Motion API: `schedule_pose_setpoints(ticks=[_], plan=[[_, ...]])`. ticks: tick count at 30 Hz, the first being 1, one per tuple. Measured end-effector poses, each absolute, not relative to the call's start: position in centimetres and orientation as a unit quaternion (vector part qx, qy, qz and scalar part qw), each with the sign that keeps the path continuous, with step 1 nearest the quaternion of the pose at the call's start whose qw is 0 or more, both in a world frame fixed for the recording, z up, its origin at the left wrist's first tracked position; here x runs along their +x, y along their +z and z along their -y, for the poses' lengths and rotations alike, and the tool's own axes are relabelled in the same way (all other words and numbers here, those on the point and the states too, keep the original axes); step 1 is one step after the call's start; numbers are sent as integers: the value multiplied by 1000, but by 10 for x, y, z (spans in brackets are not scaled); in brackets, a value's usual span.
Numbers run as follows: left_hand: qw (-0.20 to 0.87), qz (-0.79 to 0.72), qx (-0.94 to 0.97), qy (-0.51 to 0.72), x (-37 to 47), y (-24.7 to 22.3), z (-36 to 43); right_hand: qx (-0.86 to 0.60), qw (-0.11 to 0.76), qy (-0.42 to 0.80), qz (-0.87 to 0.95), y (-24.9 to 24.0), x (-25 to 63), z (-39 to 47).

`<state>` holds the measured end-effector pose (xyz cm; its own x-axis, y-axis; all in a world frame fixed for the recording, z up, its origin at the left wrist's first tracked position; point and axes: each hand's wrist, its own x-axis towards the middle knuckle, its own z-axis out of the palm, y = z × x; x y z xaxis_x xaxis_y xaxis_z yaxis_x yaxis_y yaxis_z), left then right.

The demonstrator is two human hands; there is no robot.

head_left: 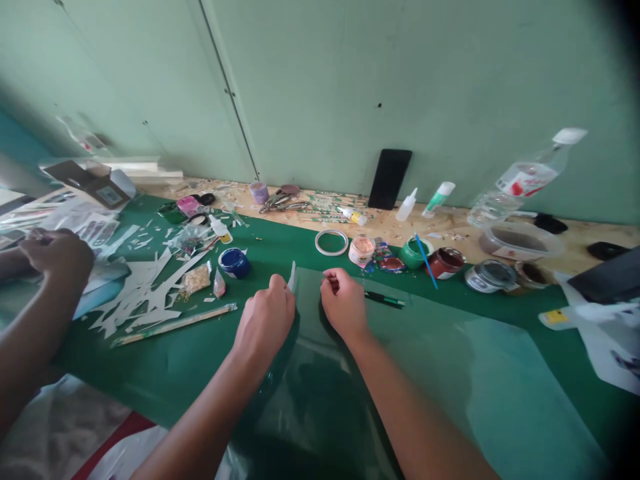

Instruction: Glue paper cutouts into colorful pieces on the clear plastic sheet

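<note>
A clear plastic sheet (515,393) lies over the green table cover in front of me. My left hand (266,313) is closed at the sheet's left edge, with a thin whitish strip (292,275) standing up out of its fingers. Whether the strip is separate or a raised edge of the sheet, I cannot tell. My right hand (344,301) rests on the sheet near its far edge, fingers curled inward; what they pinch, if anything, is hidden. Beside its wrist lies a black and green pen (385,299).
Paint jars, among them a blue jar (235,263) and a red jar (444,264), line the far side. A silver ring (331,243) lies between. Left are paper strips (143,293), a wooden stick (175,325) and another person's hand (59,253). A bottle (525,177) leans right.
</note>
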<state>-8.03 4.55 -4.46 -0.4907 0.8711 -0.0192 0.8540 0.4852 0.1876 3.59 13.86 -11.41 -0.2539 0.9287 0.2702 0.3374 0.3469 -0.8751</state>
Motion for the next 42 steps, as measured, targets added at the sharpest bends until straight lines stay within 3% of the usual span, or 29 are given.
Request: schedule_pose_setpoints(ticks=[23, 42], plan=[[69, -852, 516, -61, -59, -36, -58, -444, 410, 375, 703, -112, 37, -139], [50, -844, 532, -43, -51, -45, -58, -438, 402, 396, 699, -113, 38, -141]])
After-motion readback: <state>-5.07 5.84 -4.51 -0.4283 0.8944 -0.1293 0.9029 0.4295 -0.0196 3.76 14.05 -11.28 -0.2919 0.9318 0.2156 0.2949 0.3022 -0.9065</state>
